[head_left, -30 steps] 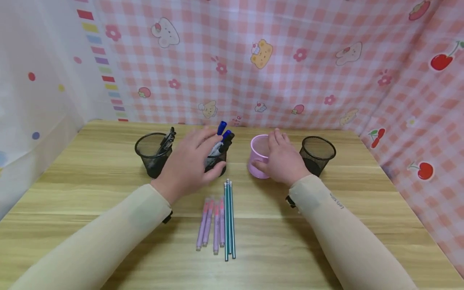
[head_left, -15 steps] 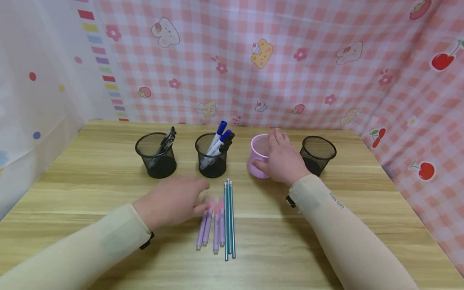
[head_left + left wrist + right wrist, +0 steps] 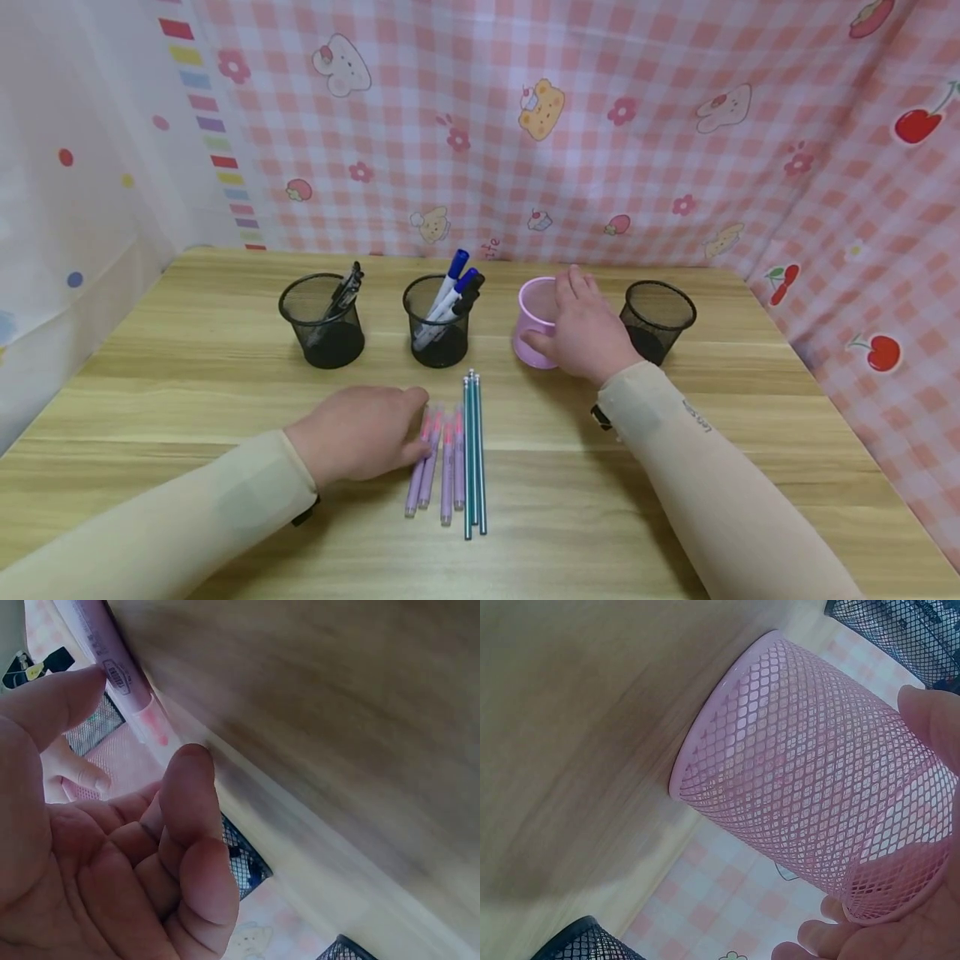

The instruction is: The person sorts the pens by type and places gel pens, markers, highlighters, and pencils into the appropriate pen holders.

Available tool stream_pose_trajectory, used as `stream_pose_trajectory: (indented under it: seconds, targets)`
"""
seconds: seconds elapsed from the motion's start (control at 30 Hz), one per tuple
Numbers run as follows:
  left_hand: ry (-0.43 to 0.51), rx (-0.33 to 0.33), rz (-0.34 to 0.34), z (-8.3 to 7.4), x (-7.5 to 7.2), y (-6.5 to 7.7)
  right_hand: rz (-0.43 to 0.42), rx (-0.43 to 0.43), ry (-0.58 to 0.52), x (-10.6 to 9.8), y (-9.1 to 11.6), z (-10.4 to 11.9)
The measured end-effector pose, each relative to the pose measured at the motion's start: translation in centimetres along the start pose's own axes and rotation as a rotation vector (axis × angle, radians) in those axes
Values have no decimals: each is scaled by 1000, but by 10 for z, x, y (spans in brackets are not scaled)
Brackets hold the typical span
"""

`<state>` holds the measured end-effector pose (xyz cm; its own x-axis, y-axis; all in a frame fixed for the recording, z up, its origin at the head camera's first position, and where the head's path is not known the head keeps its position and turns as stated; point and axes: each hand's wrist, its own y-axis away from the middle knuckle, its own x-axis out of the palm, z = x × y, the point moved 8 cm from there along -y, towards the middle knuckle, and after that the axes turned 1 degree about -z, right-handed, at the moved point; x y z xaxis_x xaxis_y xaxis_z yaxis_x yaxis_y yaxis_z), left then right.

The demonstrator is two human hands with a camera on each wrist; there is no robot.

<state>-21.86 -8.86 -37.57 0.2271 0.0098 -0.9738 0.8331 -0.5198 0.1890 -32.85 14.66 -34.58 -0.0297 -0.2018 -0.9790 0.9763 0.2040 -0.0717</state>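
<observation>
My left hand is low over the table, thumb and forefinger spread apart beside the leftmost highlighter. In the left wrist view, the thumb tip overlaps a lilac highlighter and the forefinger tip is near its clear-capped pink end. Several such highlighters lie side by side, next to three teal pencils. My right hand holds an upright pink mesh pen cup from its right side, with the thumb in front and the fingers reaching behind. The right wrist view shows the palm at the cup's rim.
Left of the pink cup stand two black mesh cups: one holds black pens, the other blue- and black-capped markers. Another black mesh cup stands to the right, partly behind my right hand. A checked cloth hangs behind the table.
My left hand has come from the marker cup down toward the front and settled beside the highlighters. The right hand and the pink cup have stayed put.
</observation>
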Motion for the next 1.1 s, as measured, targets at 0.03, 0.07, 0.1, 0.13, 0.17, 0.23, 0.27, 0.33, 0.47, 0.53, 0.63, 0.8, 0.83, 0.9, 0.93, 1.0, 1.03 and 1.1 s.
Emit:
stream_pose_trajectory:
  seconds: [0.03, 0.07, 0.1, 0.13, 0.17, 0.23, 0.27, 0.33, 0.47, 0.53, 0.63, 0.8, 0.83, 0.9, 0.93, 1.0, 1.03, 1.1]
  targets:
    - [2, -2, 4, 0, 0, 0, -1, 0, -3, 0, 0, 0]
    - [5, -3, 7, 0, 1, -1, -2, -1, -4, 0, 0, 0]
    - [7, -4, 10, 0, 1, -1, -2, -1, -5, 0, 0, 0]
    - [10, -5, 12, 0, 2, -1, -3, -1, -6, -1, 0, 0]
    - [11, -8, 15, 0, 2, -2, -2, 0, -6, -1, 0, 1]
    - [12, -13, 19, 1, 3, -2, -2, -1, -4, -1, 0, 1]
    - [13, -17, 23, 1, 3, -2, -1, -1, -3, -1, 0, 1]
    - [15, -20, 27, 1, 3, -2, 0, -1, -3, 0, 0, 1]
    - [25, -24, 23, 0, 3, -2, 2, 0, 0, 0, 0, 0]
    - [28, -22, 15, -1, 2, -1, 1, 1, 0, 0, 0, 0]
    - [35, -19, 11, -3, 1, 0, -1, 2, -7, 0, 0, 0]
    - [36, -29, 18, -2, 2, 2, -2, -7, -7, 0, 1, 0]
    - [34, -32, 17, -1, 2, 2, -3, -8, -6, -1, 1, 0]
    - [24, -35, 20, -1, 3, 1, -4, -8, -5, -1, 0, 0]
    - [16, -32, 19, -1, 3, 1, -4, -8, -4, -1, 1, 0]
    - [4, -28, 21, -1, 3, 1, -3, -7, -4, -2, 1, 0]
    - [-5, -24, 18, -1, 3, 1, -2, -5, -6, -2, 1, 0]
    - [-13, -21, 14, -1, 2, 2, 0, -4, -5, -2, 1, 1]
